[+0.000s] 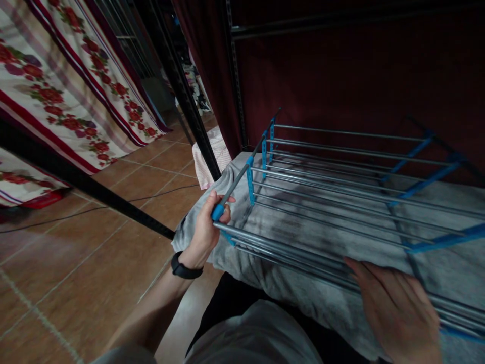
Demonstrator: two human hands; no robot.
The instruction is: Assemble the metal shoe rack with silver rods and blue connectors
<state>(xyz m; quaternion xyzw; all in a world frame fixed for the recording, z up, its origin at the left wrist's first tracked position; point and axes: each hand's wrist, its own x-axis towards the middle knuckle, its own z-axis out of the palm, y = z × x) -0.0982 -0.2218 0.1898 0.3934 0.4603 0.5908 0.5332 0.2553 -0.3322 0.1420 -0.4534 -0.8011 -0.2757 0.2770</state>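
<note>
A rack of grey metal tubes [303, 176] with blue plastic connectors lies across a grey cloth-covered surface in front of me. At its near left corner, my left hand [212, 215] is closed around the end of the side tube, at a blue joint. A black band [186, 266] is on that wrist. My right hand [396, 303] rests over the near bundle of parallel tubes, its fingers together and bent across them; the undersides of those fingers are hidden. The blue connectors at the right side [447, 240] slant, while those at the left stand nearly upright.
Grey cloth [303, 222] covers the surface beneath the rack. Black perforated metal posts [185, 91] frame this area, with a dark red curtain [341, 76] behind. To the left are a floral curtain [71, 86], brown floor tiles [94, 263] and a dark cable [162, 193].
</note>
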